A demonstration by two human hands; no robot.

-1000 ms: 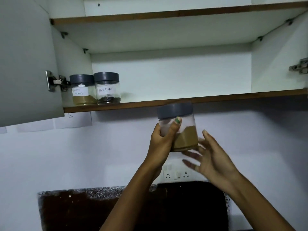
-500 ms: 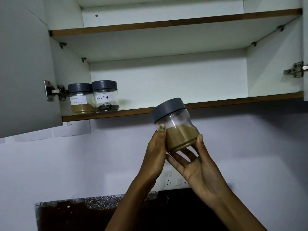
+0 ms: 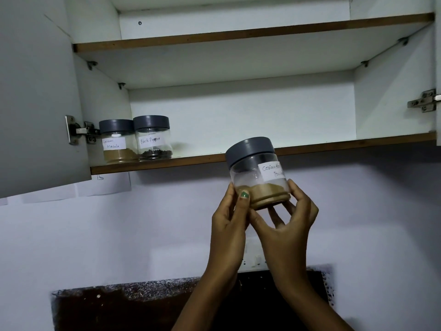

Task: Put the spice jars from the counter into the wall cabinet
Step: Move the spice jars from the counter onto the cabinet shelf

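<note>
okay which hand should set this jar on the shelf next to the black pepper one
Probably the left hand: it grips the tilted jar on the side nearer the Black Pepper jar. The right hand mostly cradles the base.

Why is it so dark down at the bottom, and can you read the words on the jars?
Head view: dim light leaves the counter murky; the lower shelf is brighter. Garam Masala jar and Black Pepper jar labels read clearly; the held jar label curves away, partly unreadable.
</note>
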